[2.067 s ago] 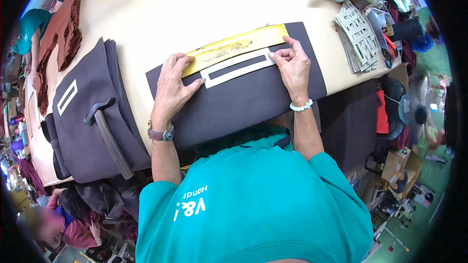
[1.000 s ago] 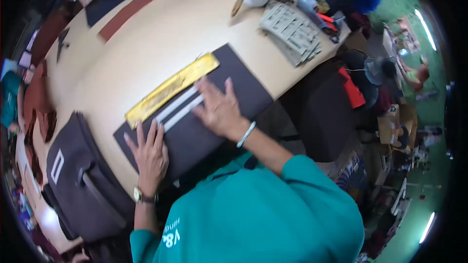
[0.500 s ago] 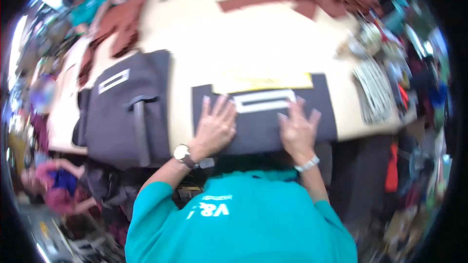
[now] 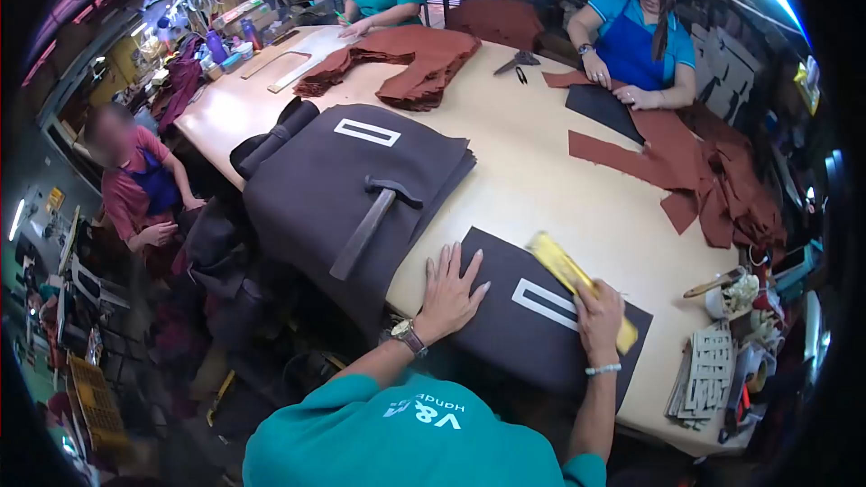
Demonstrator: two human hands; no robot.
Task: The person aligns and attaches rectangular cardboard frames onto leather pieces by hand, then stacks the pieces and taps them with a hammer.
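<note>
A dark sheet of leather-like material (image 4: 514, 356) lies at the table's near edge, bearing a white rectangular outline (image 4: 541, 305). My left hand (image 4: 446, 302) rests on the left part of this sheet, flat with fingers spread. On the right, my right hand (image 4: 600, 320) grips a long flat yellow bar (image 4: 555, 260) beside the white outline; the hand covers part of both. Left of my left hand, a hammer (image 4: 365, 230) lies on a stack of dark sheets (image 4: 298, 185), whose top one bears another white outline (image 4: 367, 132).
Brown cut pieces (image 4: 424, 63) are stacked at the far side, with more brown pieces (image 4: 722, 171) at right. Scissors (image 4: 517, 61) lie beyond. White woven strips (image 4: 699, 374) sit at the right edge. Co-workers (image 4: 631, 45) work around the table (image 4: 505, 171).
My right hand has gone from lying on the sheet to gripping the yellow bar, which now slants along the white outline. The view has turned and tilted up, showing more of the room.
</note>
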